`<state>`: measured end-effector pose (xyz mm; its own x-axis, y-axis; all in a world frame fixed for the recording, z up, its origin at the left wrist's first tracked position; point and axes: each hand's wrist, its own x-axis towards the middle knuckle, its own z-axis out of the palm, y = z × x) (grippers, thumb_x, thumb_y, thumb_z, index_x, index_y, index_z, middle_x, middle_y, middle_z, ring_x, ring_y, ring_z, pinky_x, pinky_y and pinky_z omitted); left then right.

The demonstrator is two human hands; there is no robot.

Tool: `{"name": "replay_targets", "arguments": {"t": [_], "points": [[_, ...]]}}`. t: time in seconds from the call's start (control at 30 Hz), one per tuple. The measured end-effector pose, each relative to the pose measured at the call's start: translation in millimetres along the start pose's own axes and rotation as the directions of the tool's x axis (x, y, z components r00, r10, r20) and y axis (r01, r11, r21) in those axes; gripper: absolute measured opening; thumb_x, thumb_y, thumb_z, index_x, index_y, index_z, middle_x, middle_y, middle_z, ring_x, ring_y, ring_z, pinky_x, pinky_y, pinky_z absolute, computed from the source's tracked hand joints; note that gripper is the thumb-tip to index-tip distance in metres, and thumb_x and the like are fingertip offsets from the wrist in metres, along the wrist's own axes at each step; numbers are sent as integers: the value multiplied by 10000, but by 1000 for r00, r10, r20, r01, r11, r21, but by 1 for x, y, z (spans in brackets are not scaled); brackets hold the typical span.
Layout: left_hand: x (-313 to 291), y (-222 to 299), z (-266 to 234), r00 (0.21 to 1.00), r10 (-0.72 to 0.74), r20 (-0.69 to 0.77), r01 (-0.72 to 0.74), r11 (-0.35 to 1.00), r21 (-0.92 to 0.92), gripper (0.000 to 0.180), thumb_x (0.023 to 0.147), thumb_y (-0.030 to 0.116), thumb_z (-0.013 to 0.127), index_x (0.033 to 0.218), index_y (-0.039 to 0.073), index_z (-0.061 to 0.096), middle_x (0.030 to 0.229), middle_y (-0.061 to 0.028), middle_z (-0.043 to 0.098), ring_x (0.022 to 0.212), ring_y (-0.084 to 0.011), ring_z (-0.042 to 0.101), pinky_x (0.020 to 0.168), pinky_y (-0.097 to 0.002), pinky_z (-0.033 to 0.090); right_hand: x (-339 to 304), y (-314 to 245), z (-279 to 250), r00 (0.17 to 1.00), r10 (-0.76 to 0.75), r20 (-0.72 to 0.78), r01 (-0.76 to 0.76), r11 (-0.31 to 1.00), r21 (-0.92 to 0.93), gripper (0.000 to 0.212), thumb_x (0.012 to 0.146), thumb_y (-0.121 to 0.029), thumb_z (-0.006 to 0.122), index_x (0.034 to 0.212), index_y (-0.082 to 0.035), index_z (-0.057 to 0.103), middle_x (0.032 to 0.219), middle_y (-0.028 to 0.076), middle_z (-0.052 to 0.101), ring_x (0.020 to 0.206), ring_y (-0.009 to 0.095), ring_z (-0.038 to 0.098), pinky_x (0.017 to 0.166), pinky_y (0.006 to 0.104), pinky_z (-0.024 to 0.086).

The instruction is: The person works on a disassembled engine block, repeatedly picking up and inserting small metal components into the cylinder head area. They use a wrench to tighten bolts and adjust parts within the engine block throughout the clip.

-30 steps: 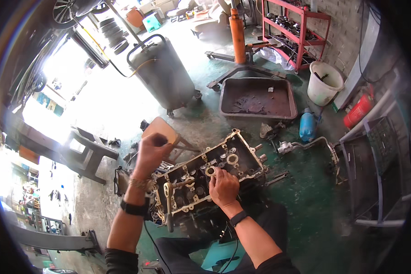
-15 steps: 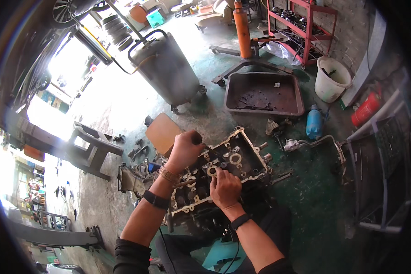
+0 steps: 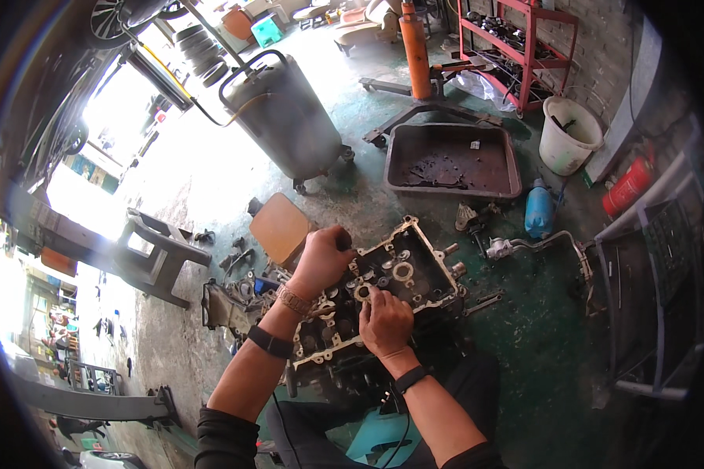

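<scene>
My left forearm (image 3: 246, 383) slants up and inward from the lower left, my right forearm (image 3: 438, 414) from the lower right, so the two lean toward each other. My left hand (image 3: 325, 262) is the farther out, its back turned up and its fingers curled in (their tips are too dark for me to make out). My right hand (image 3: 387, 322) sits nearer me, apart from the left, knuckles up, fingers bent.
</scene>
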<state>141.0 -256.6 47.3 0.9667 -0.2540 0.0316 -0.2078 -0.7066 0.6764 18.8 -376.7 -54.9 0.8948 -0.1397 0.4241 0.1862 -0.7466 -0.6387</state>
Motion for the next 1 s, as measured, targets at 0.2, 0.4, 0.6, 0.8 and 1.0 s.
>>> {"name": "replay_targets", "arguments": {"t": [0.2, 0.4, 0.6, 0.8, 1.0], "points": [[-2, 9, -8, 997, 27, 79, -31, 998, 47, 203, 734, 82, 729, 858, -58, 648, 790, -227, 678, 735, -340, 674, 709, -396, 532, 0, 1, 1, 1000, -5, -9, 5, 1000, 4, 297, 819, -157, 680, 1094, -81, 597, 843, 88, 623, 751, 305, 626, 683, 433, 466], [-1, 12, -15, 991, 42, 130, -55, 994, 95, 210, 731, 90, 735, 851, -60, 651, 794, -236, 678, 737, -363, 671, 718, -410, 538, 0, 1, 2, 1000, -7, -9, 7, 1000, 1, 285, 825, -160, 675, 1089, -83, 598, 833, 83, 613, 750, 299, 623, 681, 430, 464], [7, 6, -12, 992, 15, 128, -30, 993, 117, 182, 746, 82, 746, 849, -43, 662, 754, -163, 677, 673, -218, 626, 664, -348, 528, 0, 0, 1, 1000, -4, -8, 4, 1000, -9, 261, 840, -166, 660, 1081, -81, 605, 836, 80, 614, 756, 289, 624, 680, 426, 465], [15, 10, 5, 994, 100, 38, -104, 990, 94, 154, 752, 92, 746, 827, -17, 667, 733, -145, 675, 634, -203, 618, 655, -335, 530, 0, -1, -1, 1000, -11, 8, 11, 999, -38, 214, 867, -177, 631, 1057, -83, 613, 830, 71, 606, 756, 274, 624, 684, 422, 471], [11, 21, 3, 990, 94, 105, -102, 992, 79, 165, 727, 55, 691, 837, -62, 655, 775, -253, 651, 724, -372, 667, 680, -418, 527, 1, -1, -2, 1000, -6, 10, 7, 999, -33, 212, 868, -177, 631, 1056, -83, 611, 833, 70, 607, 760, 271, 626, 687, 418, 473]]}}
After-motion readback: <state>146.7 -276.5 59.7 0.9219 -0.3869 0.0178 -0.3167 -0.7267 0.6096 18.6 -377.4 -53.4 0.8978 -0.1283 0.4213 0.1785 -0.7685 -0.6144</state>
